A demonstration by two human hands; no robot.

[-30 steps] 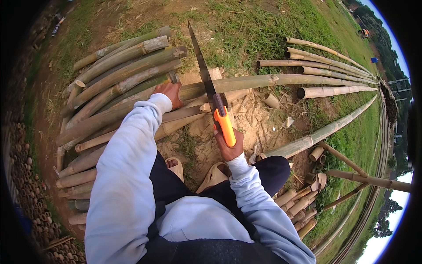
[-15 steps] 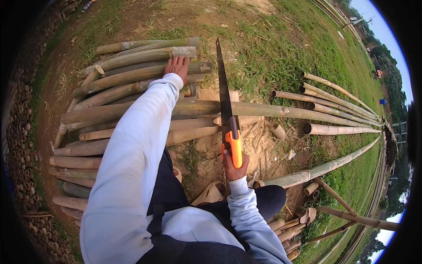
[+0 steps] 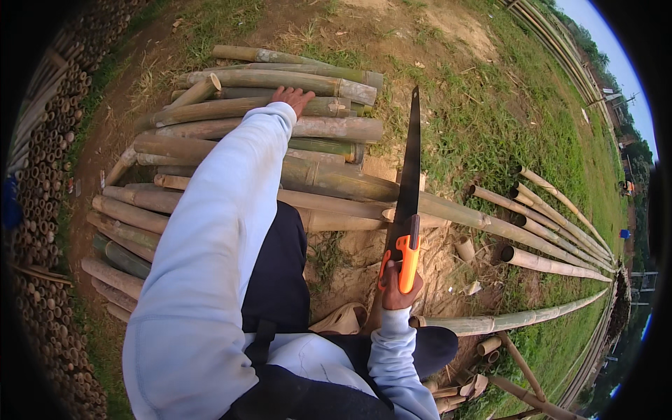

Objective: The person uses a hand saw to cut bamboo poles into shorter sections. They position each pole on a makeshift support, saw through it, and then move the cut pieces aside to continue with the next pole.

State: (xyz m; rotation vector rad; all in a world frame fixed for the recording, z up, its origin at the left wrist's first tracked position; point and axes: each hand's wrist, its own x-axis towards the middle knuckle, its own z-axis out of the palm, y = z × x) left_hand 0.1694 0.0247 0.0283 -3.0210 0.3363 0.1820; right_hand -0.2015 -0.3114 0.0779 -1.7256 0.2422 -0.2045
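Stack of cut bamboo poles [image 3: 210,175] fills the left half, lying roughly parallel on bare ground, thick greenish and tan pieces with sawn ends showing on the right side. One long bamboo pole [image 3: 483,224] runs from under the stack out to the right across the dirt; more thin poles [image 3: 553,238] fan out on the grass beyond it, well apart from the stack. Another long pole [image 3: 518,318] lies nearer the legs. Short offcut rings [image 3: 465,248] sit on the dirt by the long pole and more lie near the right knee, so some sawing looks already done.

Left hand [image 3: 292,98] stretched far forward, palm down, fingers laid over a thick pole at the top of the stack; resting or gripping, cannot tell which. Right hand [image 3: 399,290] clenched around the orange handle of a hand saw [image 3: 408,182]. Blade points up and away, crossing over the long pole but seems held above it, not biting in; contact unclear.

Judgement: between cuts. Stack is sizeable, many long poles uncut, no fresh kerf visible under the blade. Most of the long stock is left.
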